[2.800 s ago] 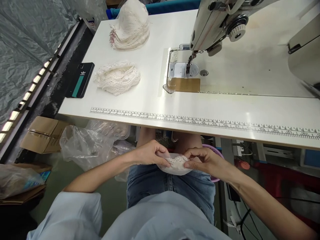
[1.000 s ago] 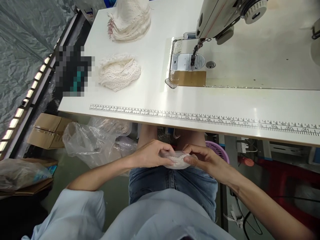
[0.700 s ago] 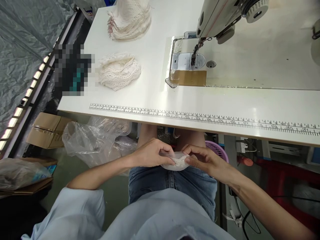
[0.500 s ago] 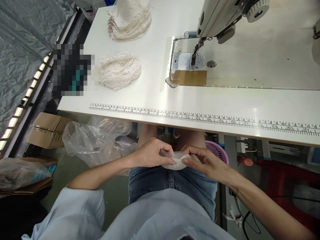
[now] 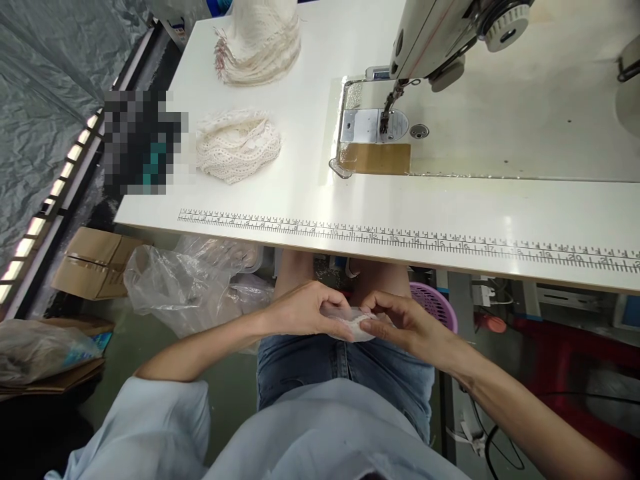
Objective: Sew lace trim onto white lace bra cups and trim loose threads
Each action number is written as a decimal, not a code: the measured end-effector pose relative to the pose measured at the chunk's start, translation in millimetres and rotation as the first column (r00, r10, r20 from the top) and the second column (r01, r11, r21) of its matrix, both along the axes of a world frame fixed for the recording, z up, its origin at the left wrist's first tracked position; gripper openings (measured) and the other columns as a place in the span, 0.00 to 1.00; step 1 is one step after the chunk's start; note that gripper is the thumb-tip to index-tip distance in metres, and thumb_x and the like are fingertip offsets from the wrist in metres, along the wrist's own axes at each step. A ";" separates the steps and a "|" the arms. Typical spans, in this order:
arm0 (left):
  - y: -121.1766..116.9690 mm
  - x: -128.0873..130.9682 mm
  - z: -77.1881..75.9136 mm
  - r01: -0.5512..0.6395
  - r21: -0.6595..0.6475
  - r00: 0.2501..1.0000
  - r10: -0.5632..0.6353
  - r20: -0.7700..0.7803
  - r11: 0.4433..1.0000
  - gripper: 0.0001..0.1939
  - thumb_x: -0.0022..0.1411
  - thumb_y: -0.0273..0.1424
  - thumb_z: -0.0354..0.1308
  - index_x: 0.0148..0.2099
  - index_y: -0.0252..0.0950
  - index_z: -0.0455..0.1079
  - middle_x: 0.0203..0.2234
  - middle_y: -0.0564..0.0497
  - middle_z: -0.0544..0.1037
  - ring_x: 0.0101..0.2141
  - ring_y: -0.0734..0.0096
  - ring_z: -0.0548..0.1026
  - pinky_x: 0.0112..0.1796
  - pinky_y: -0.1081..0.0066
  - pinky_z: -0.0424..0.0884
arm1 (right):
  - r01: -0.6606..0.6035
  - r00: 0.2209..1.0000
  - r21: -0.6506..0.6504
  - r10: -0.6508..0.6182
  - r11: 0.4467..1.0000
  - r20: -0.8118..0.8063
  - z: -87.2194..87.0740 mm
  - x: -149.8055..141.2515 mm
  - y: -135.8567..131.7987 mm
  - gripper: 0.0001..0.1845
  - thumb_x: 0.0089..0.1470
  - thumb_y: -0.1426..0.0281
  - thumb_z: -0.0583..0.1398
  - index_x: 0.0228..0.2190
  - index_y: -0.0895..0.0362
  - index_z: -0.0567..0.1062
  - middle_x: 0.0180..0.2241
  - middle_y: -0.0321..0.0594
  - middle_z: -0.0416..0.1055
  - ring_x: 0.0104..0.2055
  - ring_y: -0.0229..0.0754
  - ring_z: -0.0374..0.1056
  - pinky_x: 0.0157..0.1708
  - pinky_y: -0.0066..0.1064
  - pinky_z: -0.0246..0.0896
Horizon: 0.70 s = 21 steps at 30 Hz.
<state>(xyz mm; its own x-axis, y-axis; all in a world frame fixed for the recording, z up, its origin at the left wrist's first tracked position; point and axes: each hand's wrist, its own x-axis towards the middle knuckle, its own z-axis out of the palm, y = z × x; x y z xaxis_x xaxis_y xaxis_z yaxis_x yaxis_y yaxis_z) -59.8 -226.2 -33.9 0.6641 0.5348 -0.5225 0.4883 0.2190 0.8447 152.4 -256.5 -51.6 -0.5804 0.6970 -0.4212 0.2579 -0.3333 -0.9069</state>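
Taking the sewing machine as the fixed point, the white lace piece is on the near side of it, beyond the front edge of the counter and above the person's denim shorts. The left hand pinches one end of the piece between thumb and curled fingers; the right hand pinches the other end, its thumb lying over the lace and its index finger bent behind. The two hands are near each other, a short stretch of pale, partly see-through fabric showing between them. How the fabric is folded inside the fingers cannot be made out.

To the left of the sewing machine, a loose bundle of cream lace lies on the counter, and farther back on that same side is a taller cream stack with reddish threads at its left edge. Farthest left of the machine is a dark, pixelated item with a teal patch. A printed ruler runs along the counter on the near side of the machine. Lower and to the machine's left are a clear plastic bag and a cardboard box; below it, beside the right hand, is a purple basket.
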 end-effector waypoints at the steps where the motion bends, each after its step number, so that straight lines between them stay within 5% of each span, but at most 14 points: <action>1: -0.7 2.0 -1.0 -0.015 -0.002 1.000 0.015 -0.005 1.000 0.16 0.50 0.39 0.64 0.36 0.32 0.74 0.28 0.52 0.77 0.30 0.72 0.73 0.30 0.79 0.64 | -0.001 1.000 0.007 0.001 1.000 0.010 0.1 -0.9 0.4 0.13 0.53 0.59 0.59 0.28 0.56 0.68 0.24 0.32 0.61 0.25 0.35 0.55 0.26 0.26 0.50; 11: -0.5 3.4 -3.3 -0.087 -0.115 0.996 0.090 0.017 0.990 0.11 0.50 0.33 0.64 0.34 0.30 0.76 0.25 0.49 0.78 0.28 0.73 0.74 0.28 0.79 0.66 | -0.039 0.996 0.123 0.028 0.992 0.083 -4.6 7.7 -0.2 0.13 0.53 0.58 0.58 0.29 0.55 0.72 0.27 0.36 0.68 0.30 0.39 0.63 0.29 0.28 0.56; 17: -0.1 -1.5 -3.8 -0.083 -0.153 0.996 0.087 0.019 0.985 0.13 0.49 0.35 0.64 0.34 0.30 0.75 0.26 0.49 0.78 0.27 0.74 0.73 0.28 0.79 0.65 | -0.183 0.979 0.152 0.167 0.971 0.113 -5.9 16.3 -2.9 0.14 0.55 0.58 0.57 0.29 0.55 0.74 0.28 0.38 0.70 0.33 0.41 0.65 0.34 0.32 0.59; 21: 0.8 -1.8 -5.0 -0.053 -0.189 0.997 0.063 0.046 0.981 0.12 0.49 0.34 0.65 0.34 0.30 0.75 0.26 0.49 0.78 0.28 0.74 0.73 0.29 0.79 0.66 | -0.201 0.980 0.237 0.196 0.950 0.048 -3.6 16.9 -2.6 0.12 0.53 0.58 0.60 0.32 0.53 0.75 0.46 0.44 0.66 0.49 0.47 0.61 0.48 0.40 0.56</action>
<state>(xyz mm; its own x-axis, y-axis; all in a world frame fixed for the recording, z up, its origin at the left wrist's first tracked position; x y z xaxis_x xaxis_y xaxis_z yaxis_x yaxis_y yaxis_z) -61.6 -225.4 -38.9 0.6636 0.4690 -0.5828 0.4271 0.4021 0.8099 169.2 -259.1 -55.2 -0.7089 0.6508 -0.2719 0.3196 -0.0472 -0.9464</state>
